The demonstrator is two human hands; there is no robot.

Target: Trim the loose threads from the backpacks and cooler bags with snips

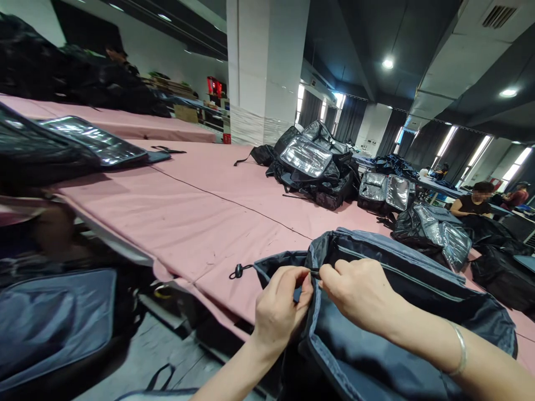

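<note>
A black bag with a grey-blue lining (359,351) lies open at the lower right, on the edge of the pink-covered table (200,211). My left hand (280,303) pinches the seam edge at the bag's left side. Right beside it, my right hand (355,289) has its fingers closed on the same edge, the fingertips of both nearly meeting. What lies between the fingertips is too small to make out. A black cord with a toggle (238,271) sticks out from the bag's left corner onto the table.
Black bags with silvery linings (309,159) are piled farther back on the table, with more at the right (434,231). Another bag (58,328) is at the lower left. A white pillar (267,72) rises behind the table. A person (476,203) sits at the far right.
</note>
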